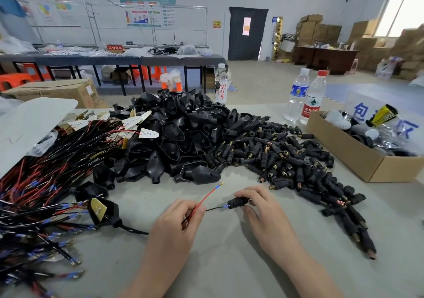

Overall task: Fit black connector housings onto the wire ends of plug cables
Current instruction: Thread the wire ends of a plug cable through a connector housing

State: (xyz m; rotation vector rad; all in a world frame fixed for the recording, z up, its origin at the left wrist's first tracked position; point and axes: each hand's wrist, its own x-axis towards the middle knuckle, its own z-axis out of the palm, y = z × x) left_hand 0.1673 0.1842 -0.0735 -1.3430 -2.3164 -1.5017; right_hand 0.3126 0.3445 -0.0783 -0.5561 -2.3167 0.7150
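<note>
Housing (237, 202): low centre of frame, just above the table (229, 265). My right hand (263, 208) grips it, thumb and fingertips curled round its body. Its open end faces frame-left.

Black wire (214, 208): its blue-sleeved end sits right at the housing's mouth. I cannot tell whether the terminal is inside.

Red wire (207, 195): same cable, free, angling up and to the right, terminal bare.

Left hand (181, 219): pinches both wires together just left of the housing, fingers closed on them. The cable runs from there to the plug (103, 210) at lower left, lying open side up.

Step, as I judge it: first housing going onto the black wire, red not yet fitted. This cable is half done at best.

Next move calls for a short, straight run of wire between pinch and mouth so it does not buckle, and a push along the housing's axis until the blue sleeve disappears. Then a second housing for the red.

Around: heap of housings (286, 155) right of centre, near my right hand. Shells (174, 132) are piled at centre, with the wire bundle (46, 183) at left. A box (367, 160) sits at the right edge and bottles (298, 93) stand behind it.
</note>
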